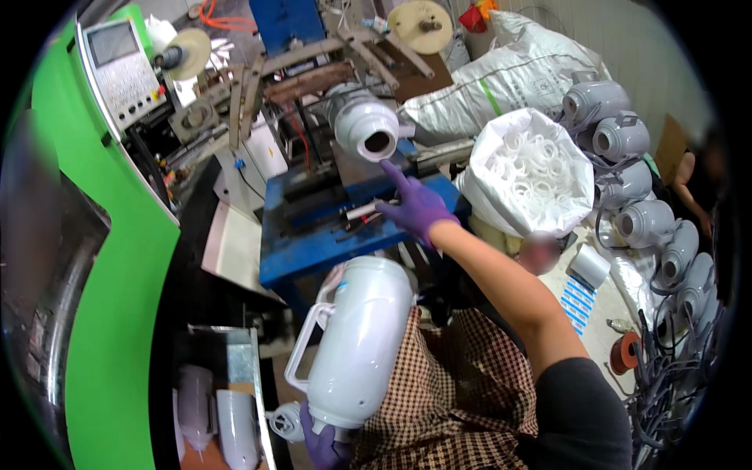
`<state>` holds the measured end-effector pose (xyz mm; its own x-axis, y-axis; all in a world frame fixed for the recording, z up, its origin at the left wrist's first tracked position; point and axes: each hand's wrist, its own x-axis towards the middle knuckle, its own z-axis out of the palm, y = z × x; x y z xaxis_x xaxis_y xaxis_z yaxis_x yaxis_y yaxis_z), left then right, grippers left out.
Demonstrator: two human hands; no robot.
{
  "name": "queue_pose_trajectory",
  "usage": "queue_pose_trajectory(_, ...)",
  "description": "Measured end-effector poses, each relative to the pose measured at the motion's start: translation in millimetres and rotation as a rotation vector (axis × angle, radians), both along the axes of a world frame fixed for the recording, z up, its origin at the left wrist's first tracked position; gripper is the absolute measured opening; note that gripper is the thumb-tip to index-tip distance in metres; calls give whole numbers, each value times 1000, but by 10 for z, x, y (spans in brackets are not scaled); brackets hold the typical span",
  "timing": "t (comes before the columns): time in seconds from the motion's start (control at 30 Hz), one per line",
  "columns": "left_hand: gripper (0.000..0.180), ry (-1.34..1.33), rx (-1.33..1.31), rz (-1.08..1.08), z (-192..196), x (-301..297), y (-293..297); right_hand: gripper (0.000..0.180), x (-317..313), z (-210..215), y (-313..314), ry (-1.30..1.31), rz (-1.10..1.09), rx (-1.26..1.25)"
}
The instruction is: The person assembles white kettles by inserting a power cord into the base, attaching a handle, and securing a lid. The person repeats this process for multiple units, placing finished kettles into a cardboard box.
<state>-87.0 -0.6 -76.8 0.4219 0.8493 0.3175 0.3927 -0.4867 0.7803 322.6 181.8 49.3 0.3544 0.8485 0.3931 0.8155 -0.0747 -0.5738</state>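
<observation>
A glossy light grey thermos jug body [362,337] with a side handle lies tilted across my lap. My left hand [323,446], in a purple glove, is closed round the narrow end at its lower side. Stretched forward, my gloved right hand [419,207] is open, its fingers apart. Its index finger reaches to just below the round mouth of a second grey jug body [366,125] on the fixture; I cannot tell whether they touch. Under that hand is a blue metal bench [290,254] with a small white-handled tool [362,211] lying on it.
At the right stands a white sack [478,184] of clear plastic rings. Several grey jug bodies [646,223] are stacked beyond it, above a heap of grey handles [658,399]. A green machine [117,298] with a control panel [125,74] fills the left. More bodies [236,427] sit in a bin.
</observation>
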Motion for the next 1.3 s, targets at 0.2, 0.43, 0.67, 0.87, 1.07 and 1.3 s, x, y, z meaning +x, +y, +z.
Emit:
queue_pose_trajectory(0.2,68,-1163,-685,29,-17,198,415,43,655,121,246,-310,-139,260)
queue_pose_trajectory(0.43,80,-832,-267,37,945,567,1382,54,1,-643,-2853,-175,-147,777)
queue_pose_trajectory(0.67,80,343,915,59,1585,2819,1821,37,372,-592,-3411,622,391,566)
queue_pose_trajectory(0.87,57,801,1203,196,1808,3776,3130,35,163,-541,-2762,453,529,517)
queue_pose_trajectory(1.07,46,1299,1153,-37,2136,4198,3384,40,183,-623,-2614,479,501,584)
queue_pose_trajectory(1.3,83,240,13,-1258,2111,3572,1585,51,-7,-529,-2645,739,404,506)
